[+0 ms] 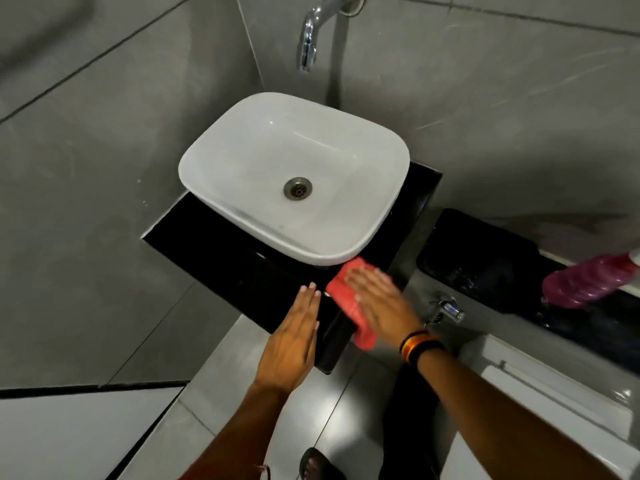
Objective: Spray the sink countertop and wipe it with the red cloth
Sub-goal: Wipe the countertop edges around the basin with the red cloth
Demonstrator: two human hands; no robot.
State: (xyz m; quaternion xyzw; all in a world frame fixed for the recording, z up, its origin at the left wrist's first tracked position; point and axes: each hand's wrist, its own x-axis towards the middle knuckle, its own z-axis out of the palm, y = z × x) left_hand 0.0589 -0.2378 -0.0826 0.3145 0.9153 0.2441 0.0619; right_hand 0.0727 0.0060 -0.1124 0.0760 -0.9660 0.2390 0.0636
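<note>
A white basin (242,161) stands on a glossy black countertop (221,251). The red cloth (341,289) lies on the countertop's front right corner, just below the basin's rim, with one end hanging over the edge. My right hand (379,299) presses flat on the cloth, fingers spread. My left hand (294,337) rests flat and empty on the countertop's front edge, just left of the cloth. A pink spray bottle (588,282) lies at the far right, away from both hands.
A chrome tap (310,36) juts from the grey tiled wall above the basin. A black bin with a liner (485,261) sits right of the counter, with a small chrome valve (448,308) below it. A white fixture (554,393) fills the lower right. My foot shows on the floor.
</note>
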